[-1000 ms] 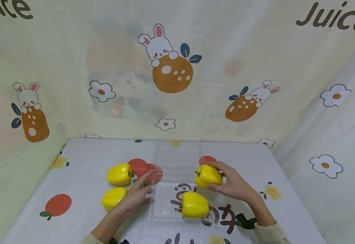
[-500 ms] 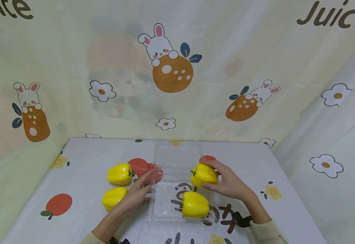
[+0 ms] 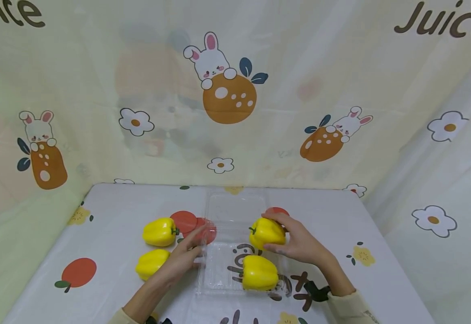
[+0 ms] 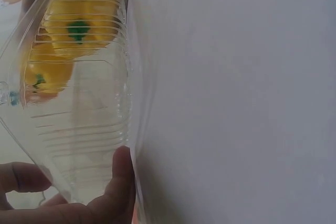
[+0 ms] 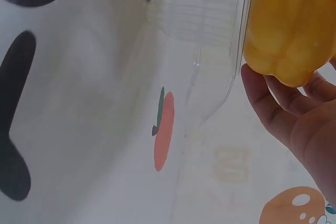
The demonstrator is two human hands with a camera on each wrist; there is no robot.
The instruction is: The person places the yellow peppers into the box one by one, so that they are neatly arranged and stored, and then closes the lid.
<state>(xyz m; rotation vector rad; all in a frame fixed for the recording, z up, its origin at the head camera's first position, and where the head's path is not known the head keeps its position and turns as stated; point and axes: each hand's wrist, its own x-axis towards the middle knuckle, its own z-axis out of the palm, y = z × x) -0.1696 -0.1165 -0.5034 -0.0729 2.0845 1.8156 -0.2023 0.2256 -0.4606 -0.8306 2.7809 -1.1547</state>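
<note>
A clear plastic container [image 3: 219, 276] lies with its lid [image 3: 237, 208] folded back behind it. My left hand [image 3: 184, 253] holds its left side; the left wrist view puts the thumb [image 4: 122, 169] against the wall and a finger [image 4: 23, 177] by the rim. A yellow bell pepper [image 3: 259, 272] lies on its side in the container's front right. Behind it, my right hand [image 3: 303, 243] grips a second yellow bell pepper [image 3: 266, 232], thumb in front and fingers behind. In the right wrist view this pepper [image 5: 291, 30] shows above the container's edge [image 5: 231, 85].
Two more yellow bell peppers [image 3: 159, 231] lie left of the container, the nearer one [image 3: 152, 264] partly behind my left forearm. A white cloth printed with fruit and flowers covers the table [image 3: 114, 225]. A patterned curtain [image 3: 170, 148] hangs behind.
My right hand has moved left with its bell pepper, further over the container. The left hand stays where it was, and the other peppers have not moved.
</note>
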